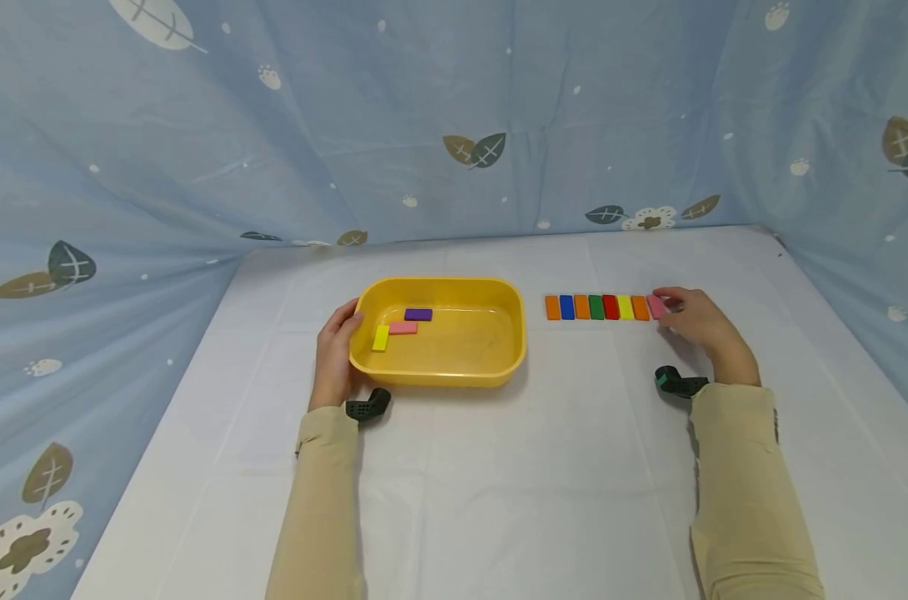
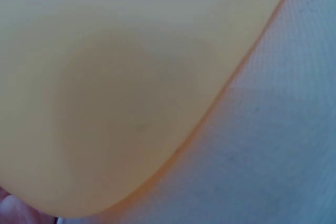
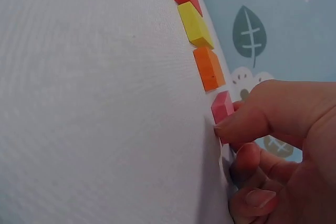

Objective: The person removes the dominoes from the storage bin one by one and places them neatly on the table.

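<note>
The right hand (image 1: pixel 697 325) pinches a pink block (image 1: pixel 656 307) between thumb and fingertip, its other fingers loosely curled. The left hand (image 1: pixel 336 350) grips the nine o'clock end of a yellow tray (image 1: pixel 469 346), thumb over the rim.

The tray is smooth, glossy and round-cornered. The blocks are flat, matte oblongs with crisp edges, and the counter (image 1: pixel 529 467) wears a white woven covering.

The pinched block lies at about ten o'clock from the middle of the right hand, slightly askew at the three o'clock end of a row of blocks (image 1: pixel 597 307). Inside the tray, toward nine o'clock, lie a purple block (image 1: pixel 419 315), a second pink block (image 1: pixel 403 328) and a yellow block (image 1: pixel 381 338).
</note>
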Demonstrator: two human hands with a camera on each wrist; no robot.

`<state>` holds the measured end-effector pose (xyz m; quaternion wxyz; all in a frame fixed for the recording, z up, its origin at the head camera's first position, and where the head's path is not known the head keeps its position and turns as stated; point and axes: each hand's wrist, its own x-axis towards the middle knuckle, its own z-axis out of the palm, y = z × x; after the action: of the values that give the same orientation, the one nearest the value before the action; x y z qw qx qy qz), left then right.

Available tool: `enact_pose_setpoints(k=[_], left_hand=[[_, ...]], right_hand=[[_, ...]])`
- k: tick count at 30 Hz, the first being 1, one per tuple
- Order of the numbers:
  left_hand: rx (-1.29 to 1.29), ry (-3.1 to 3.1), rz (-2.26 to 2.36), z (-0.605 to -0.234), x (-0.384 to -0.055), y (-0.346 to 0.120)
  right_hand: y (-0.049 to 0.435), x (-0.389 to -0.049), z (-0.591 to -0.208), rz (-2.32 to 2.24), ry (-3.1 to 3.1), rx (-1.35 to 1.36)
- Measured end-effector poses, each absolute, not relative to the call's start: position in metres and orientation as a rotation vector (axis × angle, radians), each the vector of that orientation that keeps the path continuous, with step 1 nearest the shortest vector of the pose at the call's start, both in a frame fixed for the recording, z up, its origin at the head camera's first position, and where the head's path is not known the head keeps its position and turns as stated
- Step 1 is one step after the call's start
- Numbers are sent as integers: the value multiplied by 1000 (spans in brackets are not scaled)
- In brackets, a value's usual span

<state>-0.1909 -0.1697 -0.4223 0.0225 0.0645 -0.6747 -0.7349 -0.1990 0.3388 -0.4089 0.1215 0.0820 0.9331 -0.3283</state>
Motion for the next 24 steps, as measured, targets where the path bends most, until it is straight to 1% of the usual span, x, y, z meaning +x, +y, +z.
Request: enact_pose_setpoints(k=[24], left_hand=[[211, -2077, -2289, -421, -190, -169]], right_hand=[[341, -198, -408, -976, 2700, 238]])
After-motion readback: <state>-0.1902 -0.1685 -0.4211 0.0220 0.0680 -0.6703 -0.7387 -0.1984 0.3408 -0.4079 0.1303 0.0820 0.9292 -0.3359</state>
